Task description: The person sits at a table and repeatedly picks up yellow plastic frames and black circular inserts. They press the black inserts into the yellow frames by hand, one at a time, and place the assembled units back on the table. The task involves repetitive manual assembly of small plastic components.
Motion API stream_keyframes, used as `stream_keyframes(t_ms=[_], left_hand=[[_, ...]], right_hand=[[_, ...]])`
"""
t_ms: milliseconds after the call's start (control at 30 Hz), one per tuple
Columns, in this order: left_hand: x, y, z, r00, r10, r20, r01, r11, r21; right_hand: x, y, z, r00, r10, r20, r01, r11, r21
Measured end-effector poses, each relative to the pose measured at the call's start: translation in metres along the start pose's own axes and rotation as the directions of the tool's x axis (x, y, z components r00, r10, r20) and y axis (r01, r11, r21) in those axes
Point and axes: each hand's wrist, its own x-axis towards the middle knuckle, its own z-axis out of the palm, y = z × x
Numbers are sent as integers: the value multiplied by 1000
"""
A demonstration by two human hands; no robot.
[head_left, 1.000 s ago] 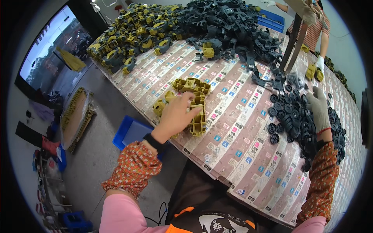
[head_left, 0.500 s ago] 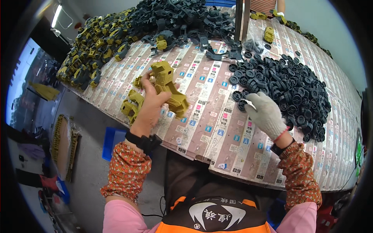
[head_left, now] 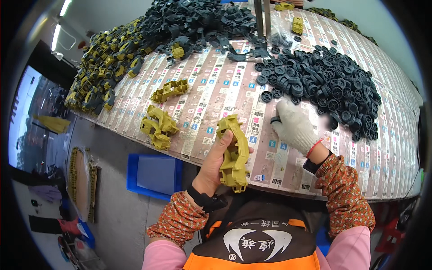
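Note:
My bare left hand grips a yellow plastic toy car body, upright in the picture near the table's front edge, its hollow side partly showing. My right hand, in a white knitted glove, is closed with a small black toy wheel at its fingertips. It hovers or rests just in front of a heap of black toy wheels; which one I cannot tell. Left of my hands, more yellow car bodies lie on the table, with another yellow piece behind them.
The patterned tabletop carries a big pile of dark plastic parts at the back and yellow-and-dark assemblies at the far left. A metal post rises at the back. Below the left edge, a blue bin stands on the floor.
My left hand has come nearer and to the right with the yellow car body, turning it. My right hand has drawn a wheel away from the heap's edge. The head view has shifted slightly.

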Motion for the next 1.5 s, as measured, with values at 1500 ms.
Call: stream_keyframes(t_ms=[1500], left_hand=[[-5,-26,1,989,123,-83,-110,983,145]], right_hand=[[75,-11,3,987,-154,-42,138,956,-260]])
